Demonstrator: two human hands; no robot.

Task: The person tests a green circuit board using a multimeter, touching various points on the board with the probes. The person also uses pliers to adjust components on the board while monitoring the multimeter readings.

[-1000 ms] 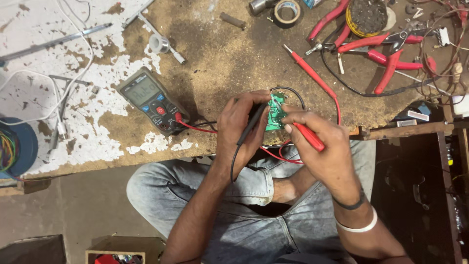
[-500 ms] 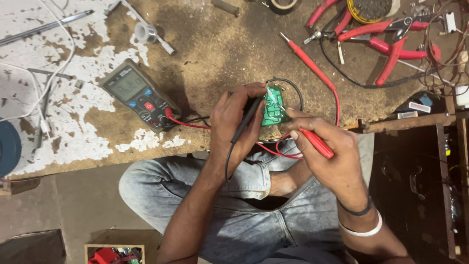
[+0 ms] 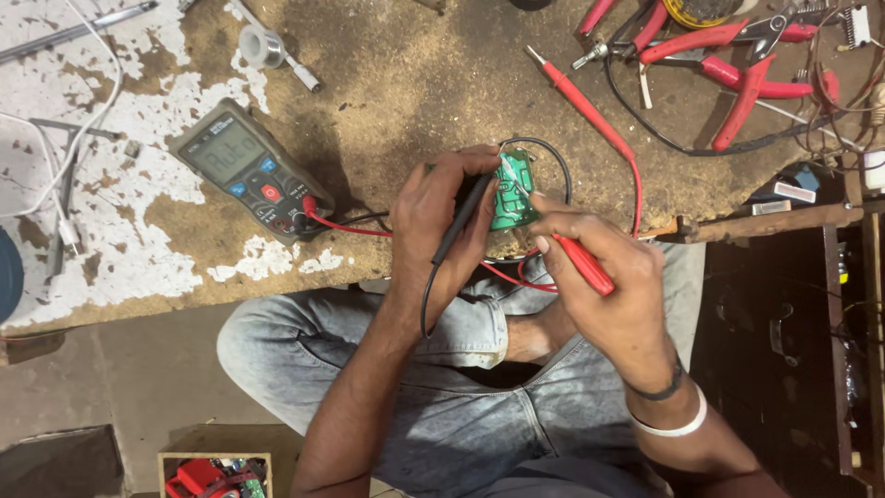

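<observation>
One small green circuit board (image 3: 513,192) sits at the near edge of the bench (image 3: 387,83), held up between the two hands. It is roughly rectangular, with pale markings on its face and a black wire looping out from its top.

The left hand (image 3: 442,217) is on the board's left side, its fingers closed around the board's edge and around one black test probe (image 3: 461,221), which lies slanted across the palm with its lead trailing down over the jeans. The right hand (image 3: 604,277) is just right of the board, fingers pinched on one red test probe (image 3: 581,263) whose tip points at the board's face.

Left of the board lies one grey digital multimeter (image 3: 251,172), its screen lit, with red and black leads running from it toward the board. A second red probe (image 3: 576,92) lies loose above and right of the board. Further right of the board are red-handled pliers (image 3: 728,65); I cannot count them surely. A roll of solder wire (image 3: 253,44) rests well up and left of the board.
</observation>
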